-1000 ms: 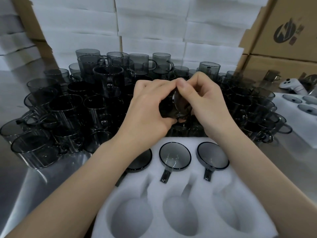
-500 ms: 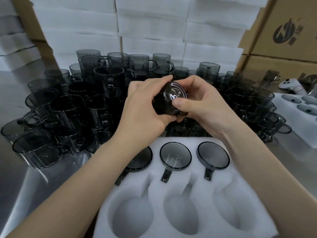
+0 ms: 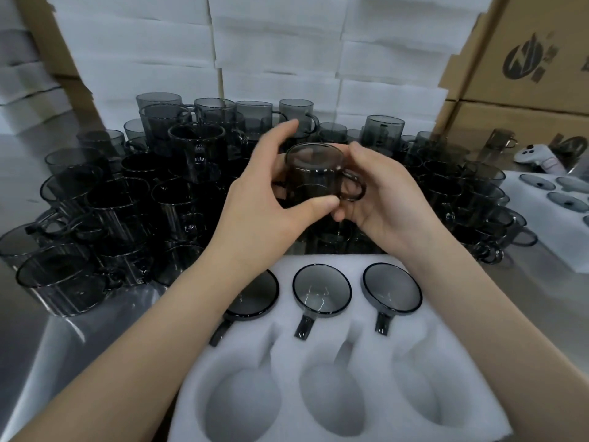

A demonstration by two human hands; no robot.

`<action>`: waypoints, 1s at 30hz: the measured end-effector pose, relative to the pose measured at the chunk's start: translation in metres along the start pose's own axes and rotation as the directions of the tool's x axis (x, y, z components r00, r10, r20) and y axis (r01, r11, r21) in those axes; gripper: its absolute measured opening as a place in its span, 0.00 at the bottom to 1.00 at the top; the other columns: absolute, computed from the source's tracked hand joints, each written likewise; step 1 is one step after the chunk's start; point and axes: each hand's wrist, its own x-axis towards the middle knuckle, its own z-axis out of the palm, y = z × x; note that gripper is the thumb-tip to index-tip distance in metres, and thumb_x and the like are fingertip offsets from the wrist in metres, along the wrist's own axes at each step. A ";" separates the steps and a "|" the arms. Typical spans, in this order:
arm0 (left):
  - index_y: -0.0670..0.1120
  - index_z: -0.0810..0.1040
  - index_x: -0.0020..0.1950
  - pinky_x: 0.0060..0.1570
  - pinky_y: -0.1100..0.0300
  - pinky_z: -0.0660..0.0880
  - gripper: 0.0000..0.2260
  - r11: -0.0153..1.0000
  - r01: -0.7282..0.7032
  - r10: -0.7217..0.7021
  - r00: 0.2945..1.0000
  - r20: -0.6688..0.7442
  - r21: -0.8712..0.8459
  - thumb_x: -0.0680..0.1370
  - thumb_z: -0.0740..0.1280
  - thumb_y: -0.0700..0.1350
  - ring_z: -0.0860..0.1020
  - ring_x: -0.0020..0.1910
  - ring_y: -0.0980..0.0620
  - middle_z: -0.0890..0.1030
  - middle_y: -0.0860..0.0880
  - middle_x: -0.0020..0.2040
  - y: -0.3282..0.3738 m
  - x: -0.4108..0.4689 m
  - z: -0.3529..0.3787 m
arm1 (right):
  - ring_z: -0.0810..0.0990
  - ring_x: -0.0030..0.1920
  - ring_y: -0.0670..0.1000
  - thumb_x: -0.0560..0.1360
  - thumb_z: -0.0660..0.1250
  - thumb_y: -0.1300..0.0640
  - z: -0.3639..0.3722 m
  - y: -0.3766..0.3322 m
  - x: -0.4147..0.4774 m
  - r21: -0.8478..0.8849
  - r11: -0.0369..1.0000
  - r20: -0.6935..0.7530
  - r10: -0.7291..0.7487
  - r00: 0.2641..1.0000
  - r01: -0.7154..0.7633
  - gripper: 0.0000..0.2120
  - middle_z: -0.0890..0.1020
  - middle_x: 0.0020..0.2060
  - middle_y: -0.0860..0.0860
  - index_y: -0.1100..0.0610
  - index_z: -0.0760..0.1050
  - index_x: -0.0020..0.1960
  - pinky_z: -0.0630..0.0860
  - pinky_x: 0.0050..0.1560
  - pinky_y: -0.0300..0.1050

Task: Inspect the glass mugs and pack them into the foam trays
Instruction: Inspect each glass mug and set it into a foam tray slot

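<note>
A: Item one, far left: what is being listed?

B: A crowd of loose smoked-glass mugs (image 3: 95, 218) is being carried by the steel desk (image 3: 47, 346), some upright, some tipped on their sides. White foam sheets (image 3: 280, 59) are being kept in stacks behind them.

A: Item two, the hands?

B: One glass mug (image 3: 314, 177) is being held in the air above the crowd, just beyond the far edge of the foam tray (image 3: 347, 333). It is being clasped by the left hand (image 3: 264, 212), thumb laid along the lower front, fingers curled toward the far side, forefinger raised. The grip of the right hand (image 3: 382, 199) is being closed on the other side, thumb at the upper edge, the handle being cradled against its curled fingers. The handle is being pointed right. Whether rim or base is uppermost cannot be told.

A: Item three, the tray?

B: Three packed mugs are being housed in its far row, left (image 3: 255, 295), middle (image 3: 322, 291) and right (image 3: 392, 288), each sunk in a pocket with only a round face and handle edge being shown. The left one is being partly hidden by the left forearm. Three pockets in the near row are being left open.

A: Item four, far right?

B: A second foam tray (image 3: 541, 237) with mugs sunk in it is being kept at the desk's right side, a white controller (image 3: 538, 157) beyond it, and printed cardboard boxes (image 3: 526, 59) are being stacked behind.
</note>
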 end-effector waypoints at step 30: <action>0.47 0.75 0.69 0.68 0.57 0.70 0.33 0.949 -0.239 0.244 0.970 0.002 0.206 0.65 0.78 0.39 0.74 0.66 0.59 0.77 0.55 0.65 0.006 -0.005 0.001 | 0.85 0.47 0.54 0.84 0.54 0.52 0.012 -0.002 -0.005 -0.039 0.999 -0.073 -0.025 0.997 0.022 0.17 0.85 0.46 0.56 0.57 0.81 0.56 0.83 0.42 0.53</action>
